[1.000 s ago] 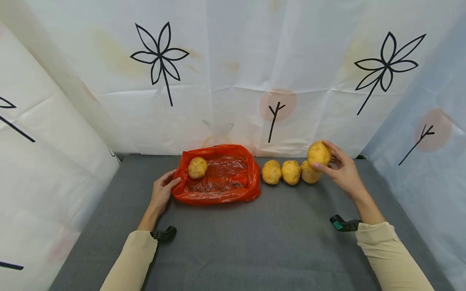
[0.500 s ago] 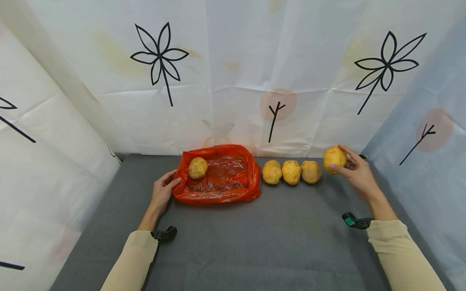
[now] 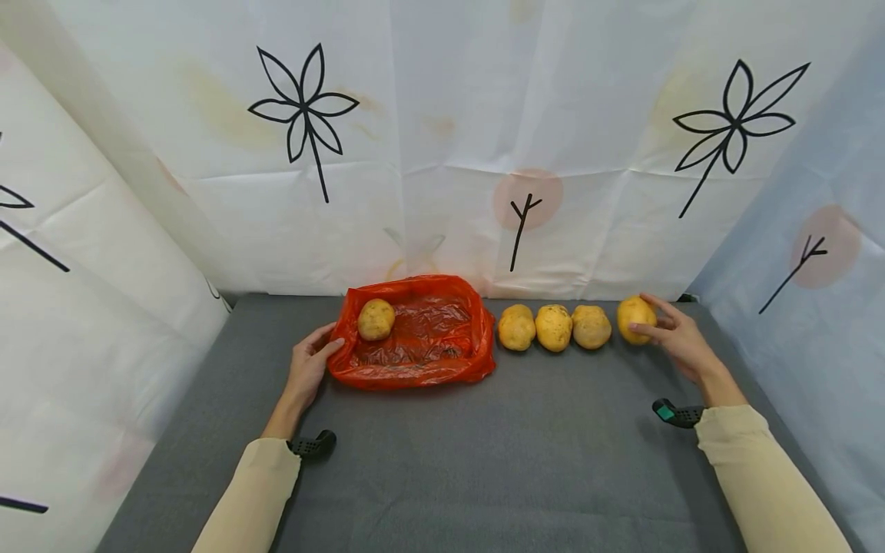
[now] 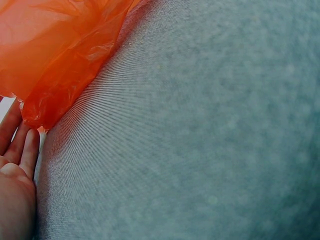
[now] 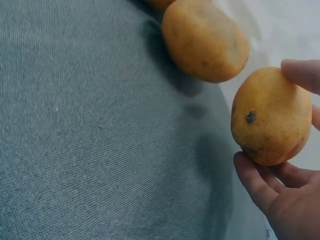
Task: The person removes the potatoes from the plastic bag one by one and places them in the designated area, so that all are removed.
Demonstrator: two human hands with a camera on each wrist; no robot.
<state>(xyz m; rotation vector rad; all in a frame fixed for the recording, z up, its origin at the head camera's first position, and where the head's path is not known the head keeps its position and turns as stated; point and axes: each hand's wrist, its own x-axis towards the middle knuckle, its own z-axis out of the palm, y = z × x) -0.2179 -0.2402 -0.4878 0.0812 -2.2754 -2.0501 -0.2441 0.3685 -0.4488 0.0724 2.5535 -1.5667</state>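
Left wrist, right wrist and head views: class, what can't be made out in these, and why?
Head: the bag floor under the bagged potato, hidden by that potato.
Left wrist: part of the left hand, cut off by the left edge; the rest of the red bag, cut off by the top and left edges; the grey cloth weave towards the right, blurred.
Right wrist: part of the right hand, cut off by the right edge.

Head view softly bright; cloth (image 4: 225, 125) blurred in left wrist view.
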